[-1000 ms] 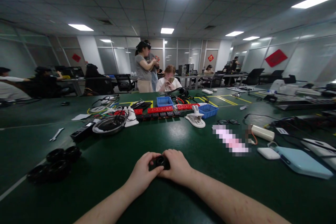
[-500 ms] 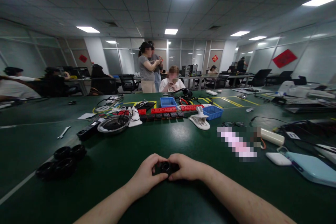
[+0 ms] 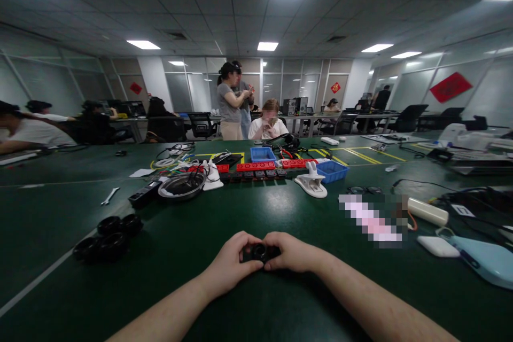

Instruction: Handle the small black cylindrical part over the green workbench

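A small black round part (image 3: 259, 251) with a hole in its middle is pinched between both hands, close above the green table or resting on it; I cannot tell which. My left hand (image 3: 233, 257) grips its left side, thumb in front and fingers behind. From the other side my right hand (image 3: 289, 253) is closed on the same part, covering its right end. The two thumb tips almost meet below the hole. Off to the left lies a cluster of several larger black round pieces (image 3: 113, 245), ring-like, touching one another.
Beyond the hands stand a metal bowl (image 3: 182, 196), red power strips (image 3: 255, 166), a white clip stand (image 3: 311, 188) and a blue bin (image 3: 332, 170). A wrench (image 3: 110, 196) lies left. A light-blue power bank-like object (image 3: 483, 259) lies right. A person (image 3: 267, 127) sits opposite.
The whole view has swung slightly left, so the scene sits farther right in the picture. Both hands keep the same pinch on the black part, with little visible motion.
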`<state>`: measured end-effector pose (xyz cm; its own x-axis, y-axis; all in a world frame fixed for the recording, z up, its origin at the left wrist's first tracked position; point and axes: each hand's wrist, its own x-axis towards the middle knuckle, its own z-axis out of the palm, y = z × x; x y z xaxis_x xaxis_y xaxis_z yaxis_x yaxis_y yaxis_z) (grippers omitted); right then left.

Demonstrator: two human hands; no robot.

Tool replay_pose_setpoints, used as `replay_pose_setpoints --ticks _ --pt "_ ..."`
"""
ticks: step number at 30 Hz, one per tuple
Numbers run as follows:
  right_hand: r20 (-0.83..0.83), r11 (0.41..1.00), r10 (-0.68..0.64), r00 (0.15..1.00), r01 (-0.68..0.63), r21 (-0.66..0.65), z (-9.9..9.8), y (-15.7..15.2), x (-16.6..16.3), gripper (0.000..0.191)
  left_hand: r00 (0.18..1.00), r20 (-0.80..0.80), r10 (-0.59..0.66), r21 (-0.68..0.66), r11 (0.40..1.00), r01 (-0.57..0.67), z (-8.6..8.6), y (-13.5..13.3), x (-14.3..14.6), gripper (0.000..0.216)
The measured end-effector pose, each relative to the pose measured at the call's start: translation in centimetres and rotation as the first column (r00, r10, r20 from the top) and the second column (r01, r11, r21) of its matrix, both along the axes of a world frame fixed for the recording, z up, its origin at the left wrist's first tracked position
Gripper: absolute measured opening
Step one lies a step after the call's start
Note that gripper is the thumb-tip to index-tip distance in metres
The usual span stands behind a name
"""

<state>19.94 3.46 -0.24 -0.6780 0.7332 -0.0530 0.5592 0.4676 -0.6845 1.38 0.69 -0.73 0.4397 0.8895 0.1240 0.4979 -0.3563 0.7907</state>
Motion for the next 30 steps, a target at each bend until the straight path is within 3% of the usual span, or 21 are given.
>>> replay_pose_setpoints --ticks 7,12,16,19,23,26,30 --pt "0.013 0.988 -0.142 0.990 0.142 0.056 -1.0 -0.2 -0.5 0.031 0.997 0.026 0.072 0.008 0.997 -0.072 -0.7 -0.1 0.4 0.027" --pt "0.119 0.908 -0.318 0.941 0.267 0.322 -1.7 -1.0 -1.8 0.033 0.976 0.002 0.220 0.035 0.975 -0.220 -0.9 -0.5 1.0 0.025" --pt "0.151 0.851 -0.378 0.913 0.279 0.445 -1.7 -1.6 -2.4 0.030 0.972 0.007 0.234 0.055 0.971 -0.234 -0.9 -0.4 1.0 0.025" --pt "0.091 0.891 -0.271 0.958 0.214 0.401 -1.6 -1.4 -1.9 0.036 0.987 0.029 0.157 0.036 0.987 -0.158 -0.8 -0.2 0.6 0.026" --pt "-0.022 0.971 -0.092 0.996 0.094 0.218 -1.5 -0.7 -0.9 0.030 0.996 0.057 0.065 -0.010 0.998 -0.065 -0.5 0.0 0.1 0.027" --pt "-0.068 0.992 -0.058 0.996 0.065 0.108 -1.4 -0.2 -0.4 0.027 0.997 0.058 0.041 -0.022 0.999 -0.040 -0.3 0.1 -0.1 0.028" --pt "-0.068 0.996 -0.009 0.998 0.015 0.088 -1.1 0.2 -0.2 0.023 0.998 0.054 0.022 -0.027 0.999 -0.021 -0.5 0.2 -0.2 0.029"
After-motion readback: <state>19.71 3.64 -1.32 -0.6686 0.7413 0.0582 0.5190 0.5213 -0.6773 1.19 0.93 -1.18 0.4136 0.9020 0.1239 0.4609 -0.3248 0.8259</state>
